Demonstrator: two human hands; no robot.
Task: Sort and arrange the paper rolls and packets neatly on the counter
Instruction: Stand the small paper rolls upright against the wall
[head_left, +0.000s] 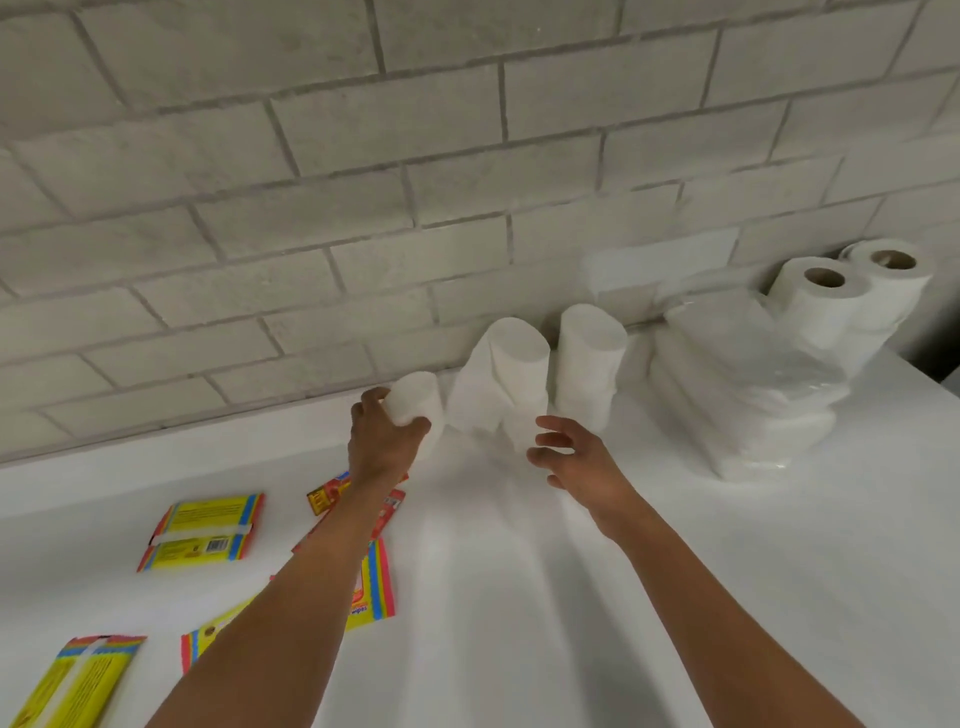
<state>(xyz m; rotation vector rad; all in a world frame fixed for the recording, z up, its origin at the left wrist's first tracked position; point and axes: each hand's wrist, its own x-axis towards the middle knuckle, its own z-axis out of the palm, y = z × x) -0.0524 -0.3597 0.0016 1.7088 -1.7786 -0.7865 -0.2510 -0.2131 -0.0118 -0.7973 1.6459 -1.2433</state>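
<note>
Against the brick wall (363, 171), at the back of the white surface (675, 597): left hand (382, 441) wrapped around a small white roll (415, 402), fingers closed on its side. Right hand (576, 457) spread wide, holding nothing, just in front of the tall roll stacks (519, 374). Two such stacks stand upright between the hands and the wall, side by side. Right of them, one pile of clear-wrapped white packets (743, 395); behind it, two rolls with brown cores (841, 296). Left, under and beside the left forearm, yellow packets (202, 530): three clear, at least one red one partly hidden.
</note>
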